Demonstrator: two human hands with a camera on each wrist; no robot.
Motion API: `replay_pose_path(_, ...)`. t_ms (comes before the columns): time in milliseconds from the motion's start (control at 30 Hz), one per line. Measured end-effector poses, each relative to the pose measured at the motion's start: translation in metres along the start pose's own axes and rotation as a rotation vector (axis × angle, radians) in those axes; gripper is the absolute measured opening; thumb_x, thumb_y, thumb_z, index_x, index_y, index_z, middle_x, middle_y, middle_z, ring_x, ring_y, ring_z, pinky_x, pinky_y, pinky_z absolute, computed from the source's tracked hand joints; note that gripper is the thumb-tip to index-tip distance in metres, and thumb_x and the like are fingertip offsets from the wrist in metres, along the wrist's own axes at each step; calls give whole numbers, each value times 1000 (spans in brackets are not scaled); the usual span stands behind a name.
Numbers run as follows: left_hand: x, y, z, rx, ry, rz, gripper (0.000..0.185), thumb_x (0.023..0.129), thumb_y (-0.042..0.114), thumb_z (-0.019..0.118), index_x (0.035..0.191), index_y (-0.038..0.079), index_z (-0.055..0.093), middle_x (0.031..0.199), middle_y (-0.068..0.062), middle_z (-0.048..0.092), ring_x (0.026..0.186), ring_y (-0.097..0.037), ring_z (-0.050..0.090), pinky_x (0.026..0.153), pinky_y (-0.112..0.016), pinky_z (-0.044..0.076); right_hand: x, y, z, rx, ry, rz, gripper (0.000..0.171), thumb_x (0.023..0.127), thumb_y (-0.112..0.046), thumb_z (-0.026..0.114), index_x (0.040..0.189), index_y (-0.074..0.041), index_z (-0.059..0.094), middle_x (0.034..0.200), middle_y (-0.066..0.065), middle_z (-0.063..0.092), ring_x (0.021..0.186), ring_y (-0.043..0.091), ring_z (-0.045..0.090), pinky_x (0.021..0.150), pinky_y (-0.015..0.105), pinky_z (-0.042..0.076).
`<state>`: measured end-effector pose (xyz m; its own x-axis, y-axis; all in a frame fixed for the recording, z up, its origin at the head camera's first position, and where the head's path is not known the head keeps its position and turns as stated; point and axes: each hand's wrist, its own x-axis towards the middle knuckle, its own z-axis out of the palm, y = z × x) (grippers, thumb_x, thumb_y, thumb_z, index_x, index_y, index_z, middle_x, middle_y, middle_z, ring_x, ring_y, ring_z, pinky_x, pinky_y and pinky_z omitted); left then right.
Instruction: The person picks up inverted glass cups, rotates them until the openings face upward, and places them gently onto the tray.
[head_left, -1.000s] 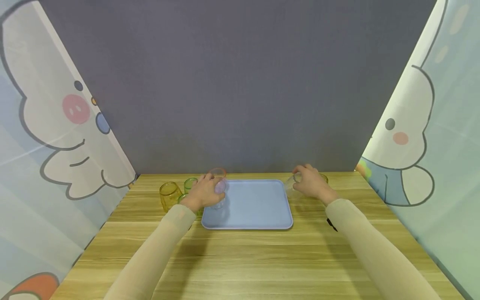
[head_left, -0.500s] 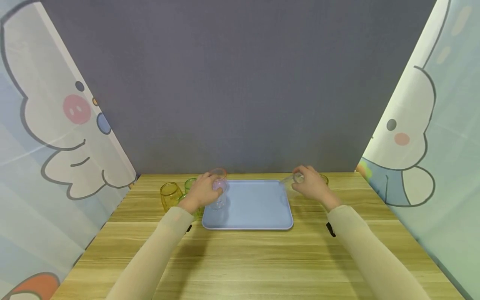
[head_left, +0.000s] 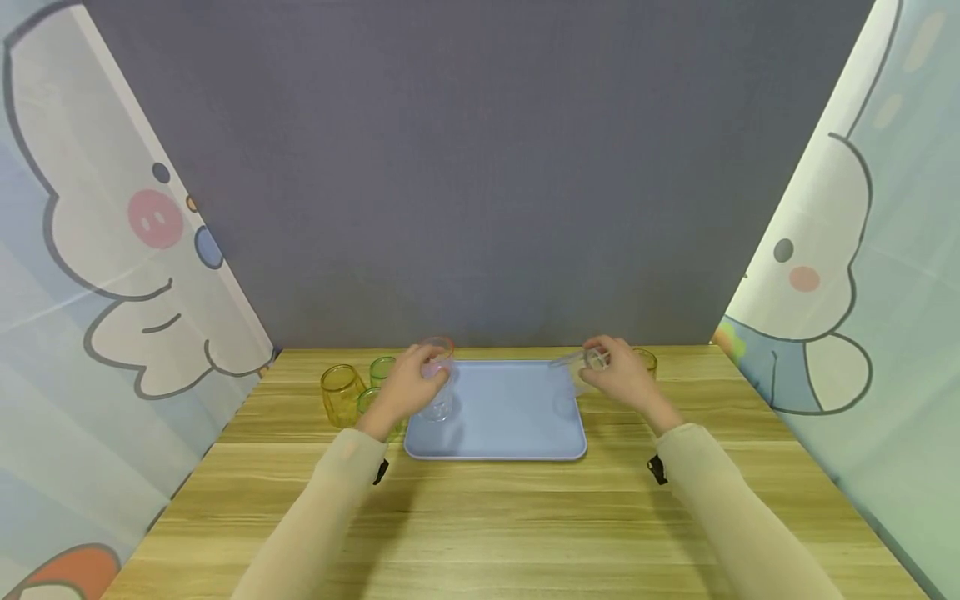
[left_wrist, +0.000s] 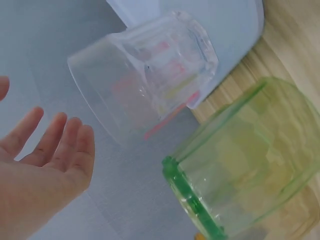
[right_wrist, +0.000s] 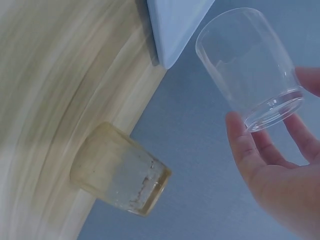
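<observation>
My left hand (head_left: 405, 387) is just over a clear glass (head_left: 438, 407) at the left end of the pale blue tray (head_left: 510, 408). In the left wrist view the fingers (left_wrist: 70, 145) are loosely spread, apart from the clear glass's rim, with a green glass (left_wrist: 245, 165) nearby. My right hand (head_left: 621, 375) holds a second clear glass (right_wrist: 250, 65) near its base, between thumb and fingertips. That glass is tilted, its mouth pointing left over the tray's right edge.
Behind the left hand stands a glass with an orange rim (head_left: 438, 340). Left of the tray are an amber glass (head_left: 341, 396) and green glasses (head_left: 381, 368). An amber-tinted glass (right_wrist: 120, 170) stands right of the tray, partly behind the right hand. A grey panel (head_left: 480, 175) rises behind.
The right hand has tipped its clear glass further, so the mouth has swung left over the tray. The left hand has drawn slightly back, and more of the clear glass shows.
</observation>
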<state>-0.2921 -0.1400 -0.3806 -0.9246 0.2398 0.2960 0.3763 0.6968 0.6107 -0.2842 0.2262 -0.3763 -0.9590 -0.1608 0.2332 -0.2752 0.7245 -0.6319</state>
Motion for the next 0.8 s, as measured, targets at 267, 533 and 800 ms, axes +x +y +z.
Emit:
replay_pose_path(267, -5, 0, 4, -169, 71, 18, 42, 96, 19, 67, 132, -2, 61, 126, -23, 60, 118, -39, 56, 99, -52, 47, -4, -3, 4, 72, 16, 5, 46, 94, -22, 71, 134, -1, 58, 129, 24, 54, 114, 43, 54, 90, 56, 49)
replay_pose_path(533, -10, 2, 11, -314, 119, 56, 39, 98, 21, 68, 130, 1, 62, 122, -19, 60, 114, -38, 56, 99, -52, 48, -10, -6, 7, 131, 30, -18, 48, 95, -24, 72, 134, -2, 57, 132, 25, 55, 117, 44, 55, 93, 57, 49)
replay_pose_path(800, -12, 5, 14, -398, 158, 81, 37, 97, 18, 70, 131, 5, 62, 125, -20, 61, 116, -38, 57, 99, -53, 47, -16, -16, 11, 205, 41, -40, 50, 94, -22, 73, 135, 0, 57, 132, 23, 57, 115, 43, 58, 91, 54, 52)
